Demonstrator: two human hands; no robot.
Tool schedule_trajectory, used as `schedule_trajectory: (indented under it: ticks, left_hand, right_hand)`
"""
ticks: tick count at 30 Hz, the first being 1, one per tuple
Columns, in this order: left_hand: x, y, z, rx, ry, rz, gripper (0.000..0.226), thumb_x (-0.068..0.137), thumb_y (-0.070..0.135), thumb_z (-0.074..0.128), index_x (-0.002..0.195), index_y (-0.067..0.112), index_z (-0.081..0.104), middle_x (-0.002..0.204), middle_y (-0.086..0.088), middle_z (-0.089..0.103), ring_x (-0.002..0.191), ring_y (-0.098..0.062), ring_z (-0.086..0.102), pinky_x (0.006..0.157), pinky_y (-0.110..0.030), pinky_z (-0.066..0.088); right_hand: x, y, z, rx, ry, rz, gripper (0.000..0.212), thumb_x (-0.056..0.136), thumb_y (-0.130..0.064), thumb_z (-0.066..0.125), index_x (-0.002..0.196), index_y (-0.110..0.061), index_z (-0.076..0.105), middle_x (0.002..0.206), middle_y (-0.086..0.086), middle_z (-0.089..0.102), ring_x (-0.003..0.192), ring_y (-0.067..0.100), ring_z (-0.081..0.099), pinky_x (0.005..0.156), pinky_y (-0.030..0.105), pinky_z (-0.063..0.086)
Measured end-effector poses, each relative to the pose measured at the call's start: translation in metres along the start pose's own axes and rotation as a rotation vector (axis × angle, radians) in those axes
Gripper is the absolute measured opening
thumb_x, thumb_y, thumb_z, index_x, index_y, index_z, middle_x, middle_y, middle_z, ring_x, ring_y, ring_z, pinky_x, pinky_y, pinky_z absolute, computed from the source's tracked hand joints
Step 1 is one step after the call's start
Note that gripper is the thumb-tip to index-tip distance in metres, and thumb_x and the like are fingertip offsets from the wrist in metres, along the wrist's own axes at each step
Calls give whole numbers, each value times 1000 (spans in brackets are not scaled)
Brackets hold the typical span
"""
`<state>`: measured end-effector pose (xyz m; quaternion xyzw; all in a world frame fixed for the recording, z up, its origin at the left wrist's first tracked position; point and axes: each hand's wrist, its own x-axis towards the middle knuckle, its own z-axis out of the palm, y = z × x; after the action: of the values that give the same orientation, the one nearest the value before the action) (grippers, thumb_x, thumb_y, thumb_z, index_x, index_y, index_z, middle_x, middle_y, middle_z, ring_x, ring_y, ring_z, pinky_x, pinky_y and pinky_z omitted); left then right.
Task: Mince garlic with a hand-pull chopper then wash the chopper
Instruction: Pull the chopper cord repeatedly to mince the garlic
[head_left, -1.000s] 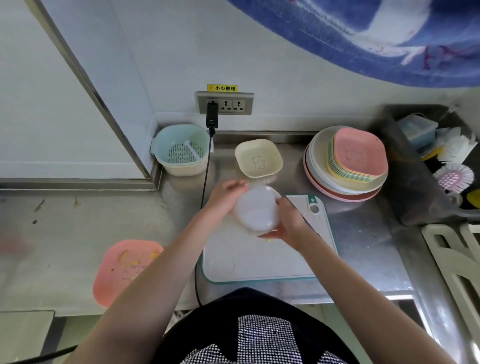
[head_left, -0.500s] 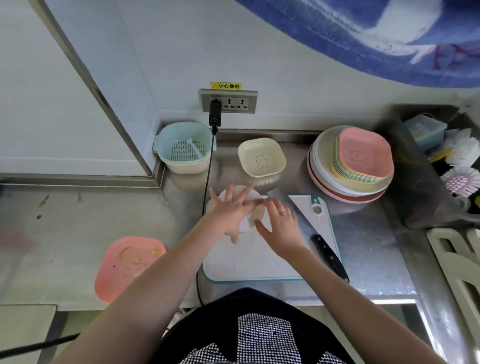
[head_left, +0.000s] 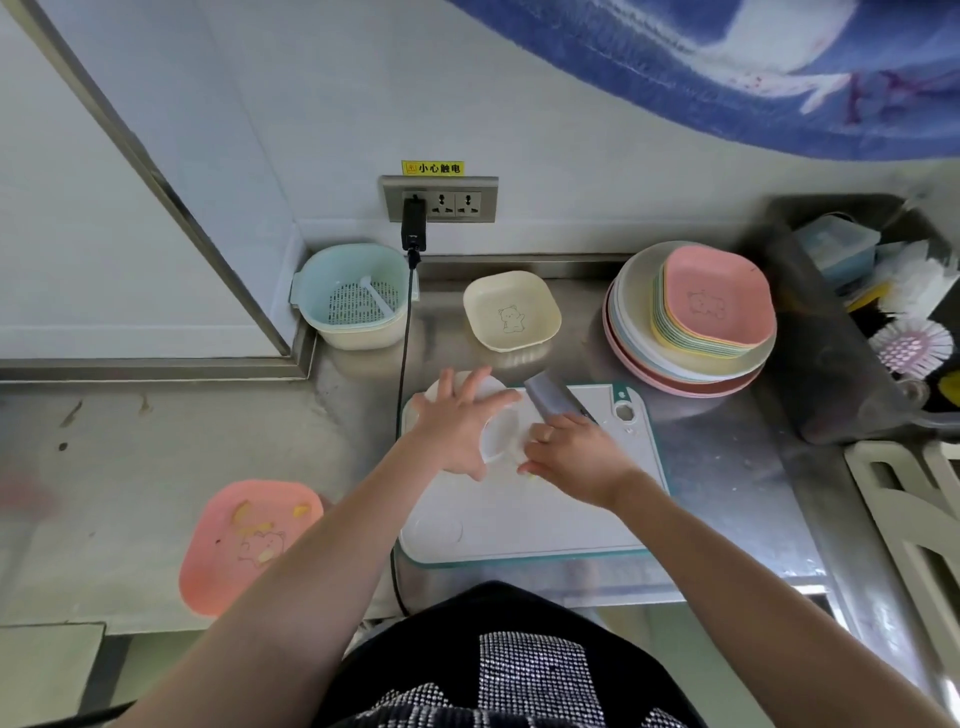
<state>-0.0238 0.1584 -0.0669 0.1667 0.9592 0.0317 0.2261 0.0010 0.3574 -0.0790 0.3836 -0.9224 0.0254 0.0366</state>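
Observation:
The chopper's clear bowl (head_left: 500, 435) lies tilted on the white cutting board (head_left: 545, 514), mouth toward the right. My left hand (head_left: 457, 428) steadies it with spread, straight fingers, thumb below the rim. The chopper's white lid (head_left: 491, 385) lies behind, partly under those fingers. My right hand (head_left: 571, 454) is at the bowl's mouth with fingers bent down; its fingertips are hidden. A small pale garlic bit (head_left: 528, 472) shows under its thumb. A knife blade (head_left: 550, 402) lies on the board behind my right hand.
A cream bowl (head_left: 511, 310) and a blue strainer basket (head_left: 353, 299) stand at the back. Stacked plates (head_left: 691, 332) sit at the right, a sink with brushes (head_left: 883, 312) beyond. A pink plate (head_left: 244, 545) with peel lies left. A black cord (head_left: 404, 353) hangs from the socket.
The white lid has been set down at the board's back edge. The clear bowl now lies tilted between my hands, and my right hand's fingers have bent toward its mouth.

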Motion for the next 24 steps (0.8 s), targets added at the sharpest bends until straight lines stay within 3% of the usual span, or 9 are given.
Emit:
schedule_trajectory:
  ticks: [4, 6, 8, 12, 15, 18, 21, 24]
  left_hand:
    - [-2, 1, -4, -10, -5, -15, 108, 56, 33, 79, 138, 54, 12, 153, 12, -10, 141, -35, -5, 98, -59, 34]
    - [-1, 1, -3, -1, -10, -14, 108, 57, 34, 79, 139, 54, 11, 153, 12, -11, 141, -35, -5, 98, -59, 34]
    - [0, 1, -4, 17, -19, -9, 109, 57, 40, 81, 140, 53, 10, 154, 9, -12, 141, -38, -6, 100, -61, 32]
    - [3, 5, -5, 56, -48, -18, 111, 56, 54, 80, 141, 53, 9, 156, 0, -14, 141, -44, -8, 106, -69, 17]
    - [3, 7, -5, 69, -5, -13, 102, 59, 50, 79, 139, 51, 15, 153, -3, -2, 139, -46, 0, 104, -66, 23]
    - [3, 6, -2, 42, 41, -5, 97, 58, 44, 78, 136, 52, 19, 148, 0, 4, 137, -44, 5, 101, -64, 27]
    - [3, 4, 0, 26, 55, -11, 98, 57, 41, 77, 136, 51, 20, 147, 1, 5, 137, -42, 5, 102, -63, 27]
    - [4, 4, 0, 26, 52, -15, 99, 56, 41, 77, 136, 51, 19, 148, 1, 4, 137, -42, 4, 102, -63, 27]
  right_hand:
    - [-71, 36, -14, -83, -147, 207, 14, 79, -36, 73, 75, -23, 74, 82, -6, 70, 76, 20, 66, 70, 28, 53]
    - [-90, 47, -21, -76, -275, 399, 23, 88, -37, 63, 82, -17, 74, 88, 1, 70, 85, 25, 64, 80, 34, 51]
    - [-83, 44, -21, -40, -259, 436, 28, 92, -37, 57, 84, -16, 74, 87, 4, 69, 88, 27, 63, 81, 36, 49]
    - [-27, 4, -10, -2, -174, 196, 40, 88, -43, 42, 70, -24, 72, 75, -7, 67, 80, 18, 63, 72, 29, 52]
    - [4, -22, -10, 102, -192, 139, 45, 86, -42, 37, 67, -17, 70, 70, -3, 66, 75, 20, 61, 67, 28, 50]
    - [10, -19, -14, 156, -222, 215, 50, 80, -44, 30, 66, -11, 65, 69, 2, 63, 72, 24, 59, 63, 28, 42]
    - [-9, 0, -21, 90, -290, 347, 43, 83, -43, 31, 76, -14, 63, 84, 4, 64, 82, 25, 62, 66, 28, 42]
    - [-31, 24, -29, 45, -430, 640, 30, 92, -32, 42, 87, -13, 64, 94, 8, 63, 89, 26, 62, 66, 28, 41]
